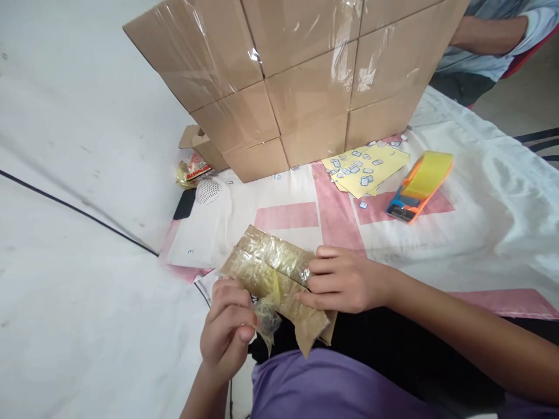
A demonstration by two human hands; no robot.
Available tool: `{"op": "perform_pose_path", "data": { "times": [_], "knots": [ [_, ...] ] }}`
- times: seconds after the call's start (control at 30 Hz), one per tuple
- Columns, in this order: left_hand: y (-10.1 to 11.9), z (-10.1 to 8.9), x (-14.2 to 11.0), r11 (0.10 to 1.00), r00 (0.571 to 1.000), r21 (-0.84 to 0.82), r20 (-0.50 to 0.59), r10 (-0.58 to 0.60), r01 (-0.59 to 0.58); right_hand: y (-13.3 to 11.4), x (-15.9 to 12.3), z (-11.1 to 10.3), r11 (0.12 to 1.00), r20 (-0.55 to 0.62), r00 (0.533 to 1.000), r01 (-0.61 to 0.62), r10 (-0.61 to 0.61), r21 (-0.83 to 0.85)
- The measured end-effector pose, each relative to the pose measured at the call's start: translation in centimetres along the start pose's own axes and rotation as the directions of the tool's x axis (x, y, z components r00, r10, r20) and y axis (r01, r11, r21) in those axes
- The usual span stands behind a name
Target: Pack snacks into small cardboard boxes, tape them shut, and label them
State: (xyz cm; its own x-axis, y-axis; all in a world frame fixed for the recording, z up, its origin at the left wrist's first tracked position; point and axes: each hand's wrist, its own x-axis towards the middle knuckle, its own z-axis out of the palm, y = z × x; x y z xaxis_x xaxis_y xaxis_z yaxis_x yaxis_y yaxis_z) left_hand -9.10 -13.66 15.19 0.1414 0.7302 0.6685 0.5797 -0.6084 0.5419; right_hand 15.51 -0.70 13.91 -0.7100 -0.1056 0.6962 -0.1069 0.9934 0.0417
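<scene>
One cardboard piece (262,270): tilted between the person's hands, on the near side of the big cardboard block (305,87) and well apart from it; shiny tape covers much of its face, and its nearest corner looks ragged
Crumpled tape (267,319): a clear, yellowish bunch at the edge of the cardboard piece that faces away from the block
Left hand (227,320): thumb and fingers pressed together, pinching the crumpled tape
Right hand (345,282): fingers bent over the right end of the cardboard piece, gripping it
Step in hand: seemingly working the tape on the cardboard piece, most likely peeling it loose; one view cannot settle whether it is coming off or going on
Next move: if peeling, it calls for a steady right hand and a slow, low pull with the left, since a sharp tug could tear the cardboard
Yellow sheets (386,167): just beside the block's foot, toward its right, strewn with small tags (364,181)
Tape dispenser (421,186): on the worktop (283,235), in front of the block's right corner, touched by neither hand
Another person's arm (489,36): beyond the block's right side
</scene>
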Motion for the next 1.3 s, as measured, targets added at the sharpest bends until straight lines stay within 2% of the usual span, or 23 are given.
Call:
{"op": "perform_pose_path", "data": {
  "times": [0.1, 0.17, 0.23, 0.33, 0.43, 0.5, 0.6, 0.7, 0.8, 0.87, 0.97, 1.03, 1.13, 1.2, 1.3],
  "knots": [
    [-0.4, 0.6, -1.0, 0.985, 0.993, -0.129, 0.024, -0.114, 0.116, 0.3, -0.4, 0.4, 0.997, 0.029, 1.0, -0.002, 0.0, 0.077],
    [-0.6, 0.9, -1.3, 0.965, 0.989, -0.225, 0.091, -0.118, 0.136, 0.4, -0.6, 0.4, 0.988, 0.078, 0.997, -0.039, 0.027, 0.151],
    [-0.7, 1.1, -1.4, 0.945, 0.987, -0.296, 0.123, -0.104, 0.137, 0.6, -0.6, 0.0, 0.966, 0.174, 0.981, -0.127, 0.088, 0.227],
    [-0.7, 1.4, -1.4, 0.914, 0.991, -0.385, 0.068, -0.113, 0.131, 0.9, 0.1, -1.6, 0.908, 0.318, 0.929, -0.29, 0.191, 0.302],
    [-0.4, 2.1, -1.1, 0.888, 0.988, -0.439, -0.008, -0.155, 0.136, 0.6, 1.5, -4.3, 0.844, 0.375, 0.878, -0.425, 0.297, 0.326],
    [-0.2, 2.5, -0.6, 0.879, 0.981, -0.447, -0.019, -0.193, 0.164, -0.4, 2.7, -6.0, 0.823, 0.363, 0.859, -0.476, 0.361, 0.309],
    [-0.1, 3.0, 0.7, 0.88, 0.978, -0.441, -0.029, -0.209, 0.175, -3.0, 3.9, -6.8, 0.882, 0.325, 0.877, -0.429, 0.354, 0.196],
    [-0.3, 3.2, 2.2, 0.902, 0.964, -0.403, -0.137, -0.228, 0.156, -5.3, 3.8, -4.8, 0.932, 0.332, 0.876, -0.362, 0.349, -0.023],
    [-1.1, 3.4, 3.5, 0.889, 0.916, -0.414, -0.245, -0.318, 0.198, -5.8, 2.7, -2.1, 0.884, 0.28, 0.843, -0.403, 0.459, -0.237],
    [-1.8, 3.5, 4.2, 0.856, 0.883, -0.455, -0.258, -0.391, 0.246, -5.4, 2.1, -1.1, 0.842, 0.233, 0.822, -0.447, 0.52, -0.302],
    [-2.6, 3.8, 5.2, 0.823, 0.866, -0.5, -0.248, -0.435, 0.27, -4.4, 1.8, -1.3, 0.814, 0.22, 0.793, -0.503, 0.569, -0.292],
    [-2.8, 3.9, 5.7, 0.828, 0.874, -0.498, -0.244, -0.42, 0.259, -3.7, 1.8, -2.0, 0.773, 0.204, 0.751, -0.574, 0.628, -0.27],
    [-3.0, 3.8, 5.9, 0.849, 0.88, -0.466, -0.256, -0.4, 0.25, -2.7, 1.6, -3.0, 0.667, 0.14, 0.654, -0.705, 0.743, -0.242],
    [-3.1, 3.7, 5.8, 0.85, 0.863, -0.45, -0.276, -0.422, 0.272, -2.0, 1.3, -3.6, 0.599, 0.096, 0.594, -0.769, 0.799, -0.223],
    [-3.2, 3.6, 5.2, 0.848, 0.833, -0.437, -0.312, -0.456, 0.3, -0.8, 0.7, -4.0, 0.564, 0.12, 0.552, -0.815, 0.825, -0.133]
  ]
}}
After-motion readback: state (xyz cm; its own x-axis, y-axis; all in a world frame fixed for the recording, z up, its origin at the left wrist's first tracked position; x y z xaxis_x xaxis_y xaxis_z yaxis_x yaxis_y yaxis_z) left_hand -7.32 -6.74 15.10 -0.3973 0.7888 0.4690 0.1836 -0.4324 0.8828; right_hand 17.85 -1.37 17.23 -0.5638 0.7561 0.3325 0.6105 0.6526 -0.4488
